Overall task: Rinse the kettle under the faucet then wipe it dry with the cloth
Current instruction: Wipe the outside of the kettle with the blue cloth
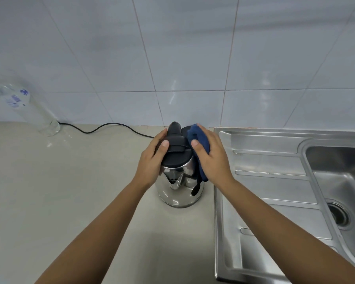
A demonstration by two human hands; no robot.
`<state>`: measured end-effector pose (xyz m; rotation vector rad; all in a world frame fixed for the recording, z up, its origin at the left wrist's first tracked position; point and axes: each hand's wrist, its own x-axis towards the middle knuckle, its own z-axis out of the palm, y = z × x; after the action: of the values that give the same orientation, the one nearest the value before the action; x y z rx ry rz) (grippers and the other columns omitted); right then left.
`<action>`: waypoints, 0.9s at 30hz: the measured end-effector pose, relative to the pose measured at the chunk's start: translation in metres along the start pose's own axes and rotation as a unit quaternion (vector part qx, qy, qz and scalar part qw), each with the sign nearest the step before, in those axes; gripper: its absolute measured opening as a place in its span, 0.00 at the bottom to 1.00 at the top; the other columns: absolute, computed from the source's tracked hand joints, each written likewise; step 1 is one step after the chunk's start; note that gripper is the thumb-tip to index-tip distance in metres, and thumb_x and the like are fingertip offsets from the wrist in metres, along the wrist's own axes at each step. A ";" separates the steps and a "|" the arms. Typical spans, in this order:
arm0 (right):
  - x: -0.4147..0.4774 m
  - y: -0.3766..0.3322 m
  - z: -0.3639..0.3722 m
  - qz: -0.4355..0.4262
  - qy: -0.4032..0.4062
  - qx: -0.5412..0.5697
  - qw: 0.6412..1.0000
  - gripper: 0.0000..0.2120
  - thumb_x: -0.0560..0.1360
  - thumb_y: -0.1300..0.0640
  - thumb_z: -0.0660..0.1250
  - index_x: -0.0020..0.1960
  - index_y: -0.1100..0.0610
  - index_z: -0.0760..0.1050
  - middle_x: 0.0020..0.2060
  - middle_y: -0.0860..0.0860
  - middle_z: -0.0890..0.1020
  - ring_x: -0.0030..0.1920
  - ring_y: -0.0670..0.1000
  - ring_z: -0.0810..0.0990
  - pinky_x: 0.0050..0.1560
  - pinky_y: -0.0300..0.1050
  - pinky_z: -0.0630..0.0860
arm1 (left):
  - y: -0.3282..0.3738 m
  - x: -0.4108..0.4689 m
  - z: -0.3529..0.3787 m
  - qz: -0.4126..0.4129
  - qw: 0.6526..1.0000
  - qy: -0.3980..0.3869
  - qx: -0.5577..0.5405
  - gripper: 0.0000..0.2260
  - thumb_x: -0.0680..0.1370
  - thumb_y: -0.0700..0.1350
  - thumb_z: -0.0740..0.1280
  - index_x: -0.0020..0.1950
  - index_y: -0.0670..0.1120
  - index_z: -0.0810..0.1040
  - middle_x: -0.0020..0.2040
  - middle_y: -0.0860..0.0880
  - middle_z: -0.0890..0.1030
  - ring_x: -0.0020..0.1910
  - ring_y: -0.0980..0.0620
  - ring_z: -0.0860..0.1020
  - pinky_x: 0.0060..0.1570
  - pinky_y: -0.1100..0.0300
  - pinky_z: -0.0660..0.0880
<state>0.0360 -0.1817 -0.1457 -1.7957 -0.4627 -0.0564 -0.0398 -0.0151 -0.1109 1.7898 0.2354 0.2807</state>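
Observation:
A steel kettle [178, 191] with a black lid and handle stands upright on the beige counter [70, 191], its spout facing me. My left hand [152, 162] grips the kettle's left side at the lid, thumb resting on the black top. My right hand [211, 158] presses a folded dark blue cloth [199, 138] flat against the kettle's right side. The faucet is out of view.
A stainless sink [336, 181] with a ribbed drainboard [264, 181] lies right of the kettle. A black power cord [103, 128] runs along the tiled wall to a base behind the kettle. A clear plastic bottle [25, 105] stands at the back left.

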 end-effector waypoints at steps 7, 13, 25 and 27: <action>-0.050 0.045 0.001 0.124 0.001 0.033 0.992 0.26 0.79 0.41 0.60 0.74 0.50 0.70 0.68 0.50 0.76 0.69 0.48 0.73 0.71 0.56 0.69 | -0.007 0.004 -0.001 0.011 1.000 -0.004 -0.027 0.19 0.83 0.54 0.55 0.72 0.54 0.73 0.57 0.51 0.84 0.39 0.54 0.80 0.22 0.68 0.69; -0.053 0.005 0.008 0.039 0.041 0.020 0.998 0.26 0.77 0.40 0.61 0.74 0.41 0.66 0.68 0.46 0.71 0.68 0.38 0.69 0.67 0.29 0.63 | -0.006 0.005 -0.003 0.000 0.999 -0.001 -0.049 0.17 0.85 0.46 0.53 0.69 0.47 0.76 0.53 0.50 0.85 0.43 0.58 0.82 0.29 0.75 0.73; -0.014 0.037 0.007 0.216 -0.043 0.100 0.970 0.15 0.82 0.47 0.62 0.68 0.41 0.72 0.57 0.40 0.81 0.65 0.48 0.77 0.57 0.37 0.70 | -0.007 0.004 -0.001 -0.010 0.997 0.006 -0.073 0.17 0.85 0.45 0.53 0.67 0.44 0.78 0.50 0.48 0.84 0.37 0.61 0.81 0.26 0.75 0.70; -0.046 0.048 0.014 0.219 0.027 0.079 0.972 0.13 0.82 0.46 0.61 0.66 0.39 0.71 0.56 0.40 0.80 0.63 0.48 0.77 0.57 0.39 0.70 | -0.006 0.004 -0.001 -0.012 0.996 0.011 -0.082 0.17 0.85 0.45 0.53 0.66 0.44 0.79 0.49 0.49 0.85 0.37 0.60 0.81 0.26 0.74 0.70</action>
<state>0.0068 -0.1908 -0.2070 -1.6979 -0.0222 0.2327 -0.0361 -0.0117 -0.1167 1.6207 0.2418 0.2936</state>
